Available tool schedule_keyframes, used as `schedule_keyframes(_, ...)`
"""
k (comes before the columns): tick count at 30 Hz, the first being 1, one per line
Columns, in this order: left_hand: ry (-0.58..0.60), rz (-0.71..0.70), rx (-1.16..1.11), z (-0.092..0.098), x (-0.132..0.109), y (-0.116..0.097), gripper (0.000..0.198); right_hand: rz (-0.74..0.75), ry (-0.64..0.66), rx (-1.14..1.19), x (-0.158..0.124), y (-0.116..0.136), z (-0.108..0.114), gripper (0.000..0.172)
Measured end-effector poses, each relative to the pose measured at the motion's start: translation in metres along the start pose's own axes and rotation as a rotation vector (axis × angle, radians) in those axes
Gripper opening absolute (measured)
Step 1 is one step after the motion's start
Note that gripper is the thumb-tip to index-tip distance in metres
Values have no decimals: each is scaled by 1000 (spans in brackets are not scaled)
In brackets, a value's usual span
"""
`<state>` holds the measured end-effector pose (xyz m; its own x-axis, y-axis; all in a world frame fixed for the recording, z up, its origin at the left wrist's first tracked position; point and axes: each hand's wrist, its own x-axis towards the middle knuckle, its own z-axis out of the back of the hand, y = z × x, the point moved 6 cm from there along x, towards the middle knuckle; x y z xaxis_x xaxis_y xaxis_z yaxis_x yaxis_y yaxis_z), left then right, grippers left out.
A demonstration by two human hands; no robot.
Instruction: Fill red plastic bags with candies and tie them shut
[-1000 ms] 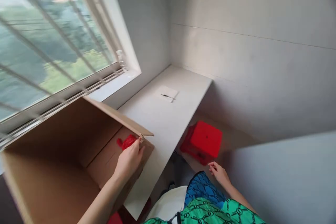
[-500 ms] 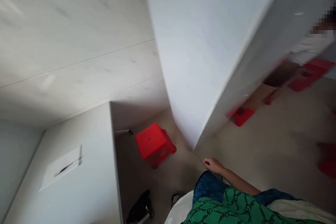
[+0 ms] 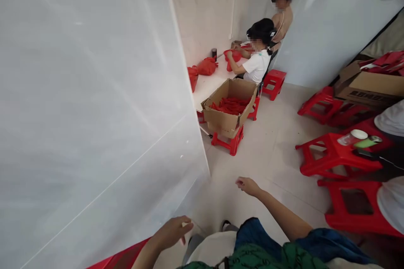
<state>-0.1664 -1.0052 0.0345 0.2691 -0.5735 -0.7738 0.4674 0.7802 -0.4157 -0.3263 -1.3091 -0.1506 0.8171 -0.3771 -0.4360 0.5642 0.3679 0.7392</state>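
My left hand (image 3: 173, 231) hangs low at the bottom of the view beside a white partition wall (image 3: 88, 113), fingers loosely curled, nothing in it. My right hand (image 3: 248, 185) is stretched out over the floor, fingers loosely bent and empty. Ahead, an open cardboard box (image 3: 229, 107) holding red items rests on a red stool (image 3: 227, 142).
Two people sit or stand at a white counter (image 3: 211, 82) with red bags (image 3: 206, 66). Several red plastic stools (image 3: 333, 157) stand at the right, one bearing a jar (image 3: 352, 137). More cardboard boxes (image 3: 369, 84) lie at the far right. Pale tiled floor (image 3: 271, 155) lies between.
The view has swung right, from the window corner and large box to the room with people. My left hand has left the box and now hangs empty beside the partition.
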Motion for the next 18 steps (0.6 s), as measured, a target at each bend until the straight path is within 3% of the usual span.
schedule_keyframes(3, 40, -42, 123, 16, 64, -73, 57, 68, -42, 68, 53, 10, 73, 16)
schedule_keyframes(10, 25, -164, 140, 86, 216, -189, 51, 200, -98, 196, 178, 26, 215, 20)
schedule_keyframes(14, -16, -276, 30, 142, 300, -264, 46, 201, -136, 204, 247, 18, 309, 23)
schedule_keyframes(18, -90, -356, -174, 214, 355, -330, 43, 138, -221, 179, 321, 1, 419, 26)
